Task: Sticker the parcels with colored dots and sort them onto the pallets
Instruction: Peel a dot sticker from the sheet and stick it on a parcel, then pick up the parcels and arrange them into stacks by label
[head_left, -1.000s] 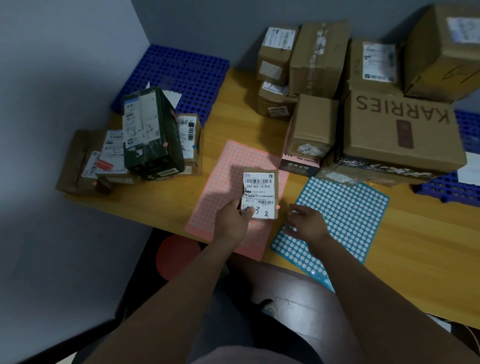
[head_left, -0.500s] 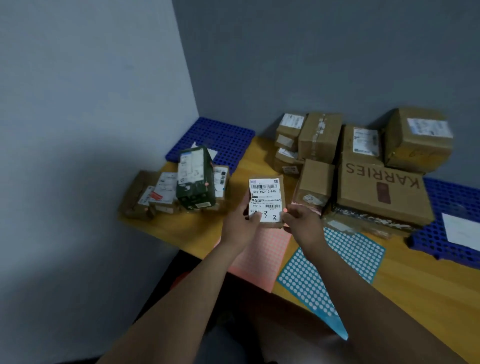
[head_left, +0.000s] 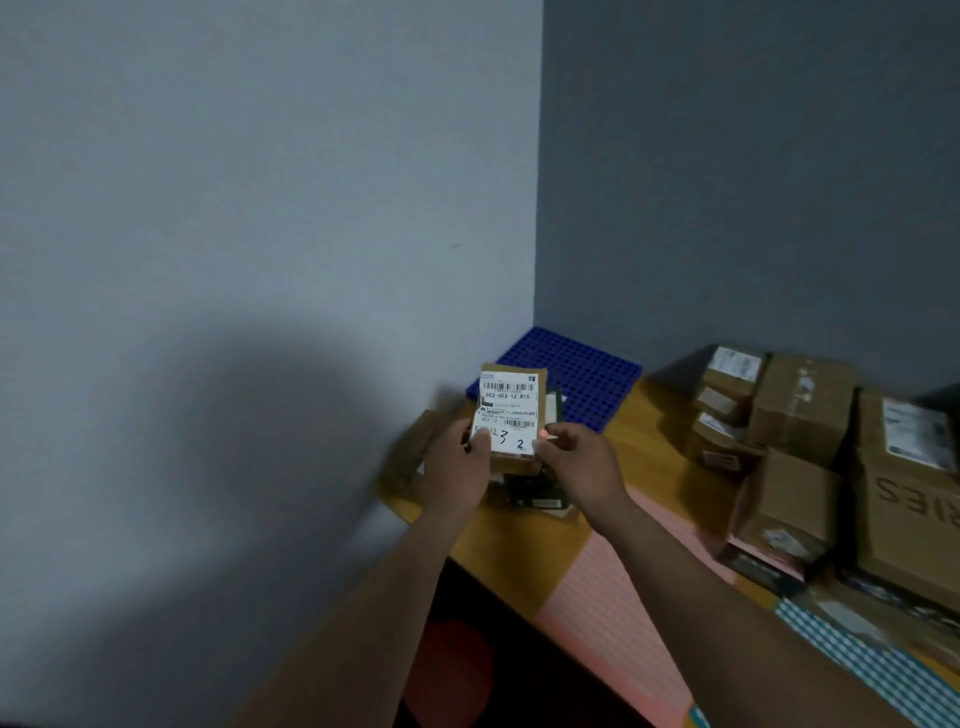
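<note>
So, left hand (head_left: 457, 467) grips the small parcel (head_left: 511, 410) just in front of the blue pallet (head_left: 576, 374), right hand (head_left: 582, 462) pinching a pink dot (head_left: 543, 433) at its edge.

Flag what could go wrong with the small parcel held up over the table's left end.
1. The pink dot sits right at the edge of the small parcel, by the right grip; it may be half stuck and peel off.
2. The left grip holds only its lower corner, so it could slip.
3. The dark box pile below sits near the edge of the table; adding to it could topple something.
</note>
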